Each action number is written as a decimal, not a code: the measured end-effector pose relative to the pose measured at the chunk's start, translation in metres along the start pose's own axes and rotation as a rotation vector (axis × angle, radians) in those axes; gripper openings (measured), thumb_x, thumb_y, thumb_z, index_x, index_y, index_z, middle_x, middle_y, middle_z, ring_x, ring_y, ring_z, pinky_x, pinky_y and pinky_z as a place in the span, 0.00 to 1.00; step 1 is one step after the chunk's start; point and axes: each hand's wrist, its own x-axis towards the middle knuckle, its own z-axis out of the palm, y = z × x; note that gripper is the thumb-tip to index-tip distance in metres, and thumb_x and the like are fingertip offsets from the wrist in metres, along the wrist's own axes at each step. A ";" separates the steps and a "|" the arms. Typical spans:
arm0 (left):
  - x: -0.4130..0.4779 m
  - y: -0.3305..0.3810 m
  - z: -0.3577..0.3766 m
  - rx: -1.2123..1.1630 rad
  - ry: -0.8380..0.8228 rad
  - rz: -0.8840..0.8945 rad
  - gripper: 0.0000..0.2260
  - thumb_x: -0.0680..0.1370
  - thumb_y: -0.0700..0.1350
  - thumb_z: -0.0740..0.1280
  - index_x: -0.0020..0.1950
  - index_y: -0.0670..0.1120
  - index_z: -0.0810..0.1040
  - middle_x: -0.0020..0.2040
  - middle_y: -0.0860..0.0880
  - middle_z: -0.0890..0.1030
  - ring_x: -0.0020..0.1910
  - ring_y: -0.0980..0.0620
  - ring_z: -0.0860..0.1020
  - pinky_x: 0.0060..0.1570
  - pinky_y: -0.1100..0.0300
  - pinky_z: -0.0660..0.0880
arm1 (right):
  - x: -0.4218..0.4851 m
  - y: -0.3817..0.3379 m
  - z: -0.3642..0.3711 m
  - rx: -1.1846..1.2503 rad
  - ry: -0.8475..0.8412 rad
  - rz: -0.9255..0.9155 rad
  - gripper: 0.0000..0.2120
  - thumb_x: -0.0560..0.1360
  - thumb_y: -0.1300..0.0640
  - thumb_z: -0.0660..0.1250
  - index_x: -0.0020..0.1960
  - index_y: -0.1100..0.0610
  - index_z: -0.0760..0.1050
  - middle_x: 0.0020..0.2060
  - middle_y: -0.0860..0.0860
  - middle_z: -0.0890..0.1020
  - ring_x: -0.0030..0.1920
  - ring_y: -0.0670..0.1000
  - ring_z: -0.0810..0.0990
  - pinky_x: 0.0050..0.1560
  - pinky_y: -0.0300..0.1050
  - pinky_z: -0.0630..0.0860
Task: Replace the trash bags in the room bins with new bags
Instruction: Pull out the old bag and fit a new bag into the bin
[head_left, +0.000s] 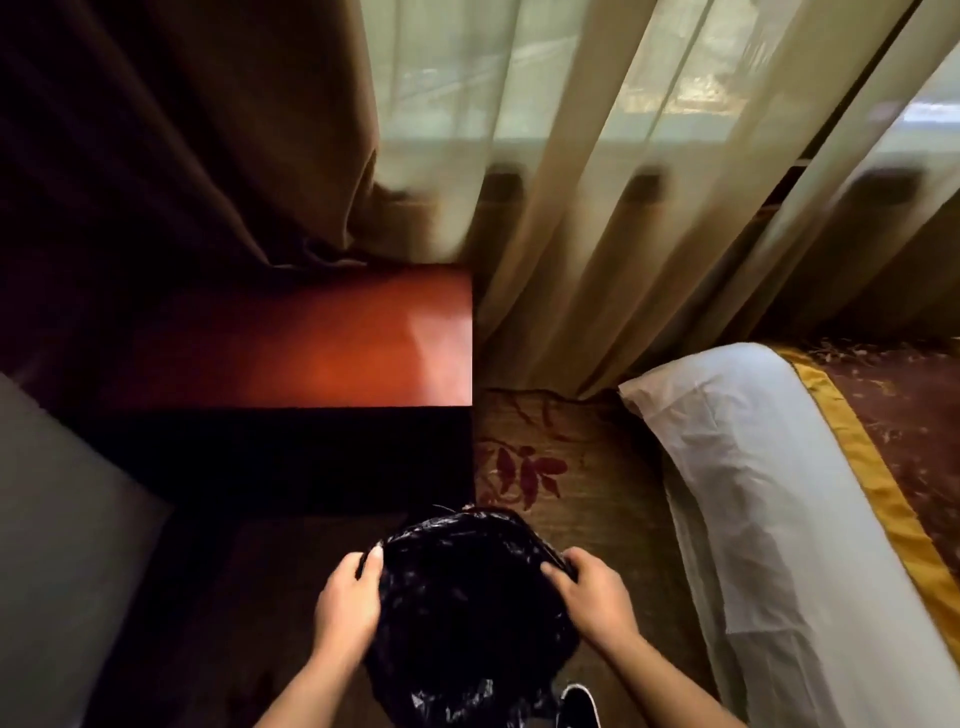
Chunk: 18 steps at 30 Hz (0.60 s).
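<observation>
Head view: my left hand and right hand each pinch the black trash bag. I hold its rim stretched between them, above the carpet.

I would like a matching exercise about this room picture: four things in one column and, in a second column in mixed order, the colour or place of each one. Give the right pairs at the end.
Things:
1. trash bag
2. table
3. bed
4. sheer curtain

Descriptions:
a. white sheet with a yellow band, at the right side
b. black, held between the left hand and the right hand
c. reddish-brown top, left of the middle
d. pale and thin, hanging at the top of the picture

Pairs: 1-b, 2-c, 3-a, 4-d
</observation>
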 end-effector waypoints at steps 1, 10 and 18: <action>0.003 -0.001 0.006 -0.017 0.023 -0.011 0.15 0.83 0.51 0.61 0.40 0.44 0.76 0.38 0.49 0.80 0.40 0.48 0.77 0.39 0.51 0.69 | 0.014 -0.001 -0.001 -0.009 -0.011 -0.027 0.14 0.78 0.42 0.67 0.42 0.52 0.75 0.36 0.47 0.81 0.39 0.46 0.79 0.36 0.46 0.70; 0.038 -0.025 0.040 -0.162 0.141 -0.035 0.17 0.83 0.49 0.61 0.38 0.41 0.72 0.35 0.46 0.76 0.38 0.42 0.74 0.42 0.45 0.71 | 0.082 -0.012 0.010 -0.050 -0.064 -0.136 0.12 0.78 0.43 0.66 0.46 0.51 0.78 0.38 0.47 0.83 0.40 0.48 0.82 0.41 0.52 0.79; 0.091 -0.062 0.037 -0.274 0.187 0.127 0.19 0.83 0.53 0.60 0.34 0.45 0.69 0.30 0.52 0.69 0.31 0.51 0.69 0.33 0.52 0.64 | 0.107 -0.029 0.066 0.006 0.015 -0.281 0.11 0.78 0.41 0.66 0.46 0.48 0.79 0.38 0.45 0.83 0.39 0.44 0.82 0.39 0.49 0.79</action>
